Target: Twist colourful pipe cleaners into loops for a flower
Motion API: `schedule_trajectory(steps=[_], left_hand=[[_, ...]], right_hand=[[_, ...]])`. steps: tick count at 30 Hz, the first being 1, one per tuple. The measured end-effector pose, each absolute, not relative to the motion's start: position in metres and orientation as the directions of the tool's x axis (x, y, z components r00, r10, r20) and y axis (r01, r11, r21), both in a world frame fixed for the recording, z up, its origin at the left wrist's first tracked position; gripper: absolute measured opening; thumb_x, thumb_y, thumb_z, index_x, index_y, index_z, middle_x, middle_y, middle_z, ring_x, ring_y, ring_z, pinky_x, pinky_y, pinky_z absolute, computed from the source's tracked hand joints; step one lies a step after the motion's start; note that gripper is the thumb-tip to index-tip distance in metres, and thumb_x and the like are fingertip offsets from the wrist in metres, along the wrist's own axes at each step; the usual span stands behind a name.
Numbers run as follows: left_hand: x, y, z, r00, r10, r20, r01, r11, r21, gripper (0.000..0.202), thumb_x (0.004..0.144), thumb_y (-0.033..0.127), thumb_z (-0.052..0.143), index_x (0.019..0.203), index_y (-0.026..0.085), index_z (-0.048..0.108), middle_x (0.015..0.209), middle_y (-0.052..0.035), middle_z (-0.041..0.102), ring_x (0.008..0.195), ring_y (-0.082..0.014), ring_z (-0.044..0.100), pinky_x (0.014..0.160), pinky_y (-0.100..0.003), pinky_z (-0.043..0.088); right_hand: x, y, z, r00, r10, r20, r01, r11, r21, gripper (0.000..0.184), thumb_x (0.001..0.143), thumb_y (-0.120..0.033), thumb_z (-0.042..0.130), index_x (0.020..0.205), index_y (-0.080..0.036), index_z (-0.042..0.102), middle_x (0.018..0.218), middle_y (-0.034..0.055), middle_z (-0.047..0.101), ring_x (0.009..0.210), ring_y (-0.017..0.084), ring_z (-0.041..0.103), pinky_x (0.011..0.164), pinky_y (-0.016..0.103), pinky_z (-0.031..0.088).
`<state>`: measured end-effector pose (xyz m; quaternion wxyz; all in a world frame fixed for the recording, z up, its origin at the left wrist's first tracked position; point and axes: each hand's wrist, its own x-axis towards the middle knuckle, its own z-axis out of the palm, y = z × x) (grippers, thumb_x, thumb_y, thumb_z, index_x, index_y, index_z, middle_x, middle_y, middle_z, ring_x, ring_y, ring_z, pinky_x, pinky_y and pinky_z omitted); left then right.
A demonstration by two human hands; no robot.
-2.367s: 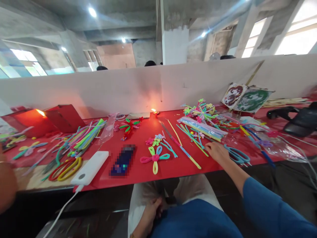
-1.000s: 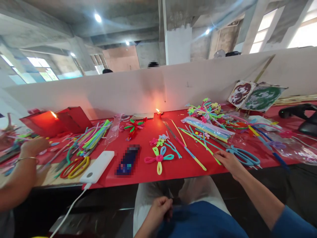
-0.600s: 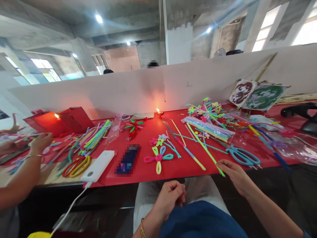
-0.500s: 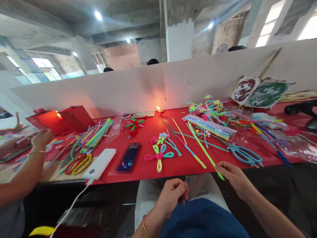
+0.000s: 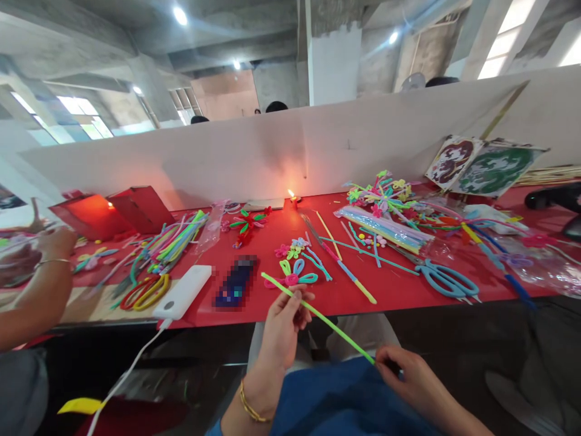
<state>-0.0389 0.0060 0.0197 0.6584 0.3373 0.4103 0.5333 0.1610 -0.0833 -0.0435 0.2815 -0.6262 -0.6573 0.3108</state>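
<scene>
Red-covered table (image 5: 336,300), head view. Far: pale partition (image 5: 218,157); lit candle (image 5: 293,200) before it. Near edge: green fuzzy stem (image 5: 338,332), single, nearly straight, slanting from far left to near right. Left hand (image 5: 284,327): pinched on stem, short of far tip. Right hand (image 5: 403,369): fingertips together on near end. Just beyond: looped flower (image 5: 293,279), partly hidden. Right: blue-handled scissors (image 5: 426,270), unheld. Step, as judged: stem steadied between both hands. Next move, as judged: light, firm pinch at both holds.

Green pipe cleaner (image 5: 340,332): fuzzy, slim, nearly straight, slanting
Our hold: left fingers (image 5: 290,304) partway along, right fingers (image 5: 396,353) at its lower end
Place: our side of the looped flower (image 5: 292,279), partly covering it
</scene>
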Motion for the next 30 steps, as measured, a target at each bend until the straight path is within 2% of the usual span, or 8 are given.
schedule_trajectory(steps=[3,6,10,13,18,21,26,30], left_hand=[[-0.035,0.006,0.027,0.113,0.982,-0.153,-0.450,0.188,0.873,0.025,0.068,0.032,0.065,0.083,0.012,0.061,0.069,-0.0025,0.064,0.045,-0.0038,0.049,0.041,-0.016,0.029],[-0.021,-0.002,0.031,0.240,0.960,-0.143,-0.424,0.236,0.874,0.024,0.070,0.033,0.063,0.081,0.012,0.061,0.069,-0.0034,0.064,0.045,-0.0054,0.050,0.040,-0.016,0.029],[-0.012,-0.011,0.031,0.352,0.926,-0.139,-0.374,0.275,0.886,0.023,0.072,0.033,0.060,0.080,0.012,0.062,0.071,-0.0053,0.065,0.046,-0.0064,0.051,0.041,-0.017,0.031],[-0.018,-0.010,0.031,0.306,0.944,-0.122,-0.386,0.241,0.891,0.023,0.073,0.032,0.060,0.084,0.013,0.061,0.076,-0.0057,0.065,0.048,-0.0069,0.053,0.041,-0.017,0.031],[-0.030,-0.008,0.034,0.199,0.977,-0.073,-0.379,0.145,0.914,0.021,0.073,0.031,0.060,0.083,0.013,0.061,0.077,-0.0049,0.064,0.051,-0.0073,0.054,0.042,-0.017,0.033],[-0.032,-0.013,0.036,0.178,0.983,-0.033,-0.345,0.094,0.934,0.018,0.073,0.030,0.060,0.081,0.014,0.062,0.077,-0.0042,0.064,0.053,-0.0076,0.054,0.042,-0.016,0.035],[-0.034,-0.015,0.037,0.093,0.996,0.012,-0.269,0.014,0.963,0.014,0.072,0.028,0.060,0.077,0.015,0.062,0.077,-0.0030,0.064,0.059,-0.0095,0.057,0.046,-0.017,0.041],[-0.040,-0.012,0.033,0.086,0.996,0.023,-0.089,-0.015,0.996,0.014,0.073,0.027,0.059,0.079,0.016,0.062,0.069,-0.0019,0.064,0.065,-0.0123,0.060,0.056,-0.020,0.048]], right_hand=[[0.157,-0.077,-0.034,-0.059,0.998,-0.032,0.593,0.009,-0.805,0.016,0.077,-0.027,0.041,0.079,-0.019,0.055,0.071,0.0015,0.062,0.066,0.016,0.057,0.062,0.026,0.043],[0.146,-0.066,-0.012,-0.144,0.989,0.031,0.550,0.105,-0.829,0.022,0.079,-0.028,0.043,0.097,-0.019,0.053,0.090,0.0049,0.063,0.082,0.018,0.059,0.073,0.027,0.043],[0.136,-0.054,0.009,-0.194,0.980,0.048,0.550,0.149,-0.822,0.022,0.083,-0.023,0.037,0.092,-0.019,0.057,0.081,0.0028,0.064,0.073,0.015,0.059,0.066,0.024,0.043],[0.139,-0.052,0.007,-0.171,0.985,0.031,0.620,0.132,-0.773,0.022,0.083,-0.022,0.037,0.085,-0.019,0.059,0.070,0.0013,0.062,0.064,0.015,0.057,0.060,0.024,0.043],[0.152,-0.055,0.000,-0.166,0.964,0.208,0.787,0.256,-0.561,0.020,0.081,-0.022,0.041,0.081,-0.020,0.061,0.082,0.0054,0.061,0.077,0.018,0.058,0.068,0.028,0.044],[0.157,-0.057,0.003,-0.168,0.955,0.245,0.846,0.268,-0.462,0.020,0.081,-0.020,0.041,0.079,-0.020,0.061,0.078,0.0055,0.060,0.076,0.019,0.058,0.066,0.030,0.045],[0.164,-0.059,0.005,-0.124,0.951,0.282,0.848,0.249,-0.468,0.019,0.083,-0.021,0.040,0.080,-0.019,0.059,0.078,0.0049,0.060,0.076,0.018,0.058,0.066,0.030,0.046],[0.168,-0.059,0.008,-0.085,0.950,0.301,0.803,0.244,-0.544,0.018,0.085,-0.023,0.039,0.081,-0.020,0.056,0.078,0.0047,0.059,0.074,0.017,0.057,0.066,0.028,0.045]])
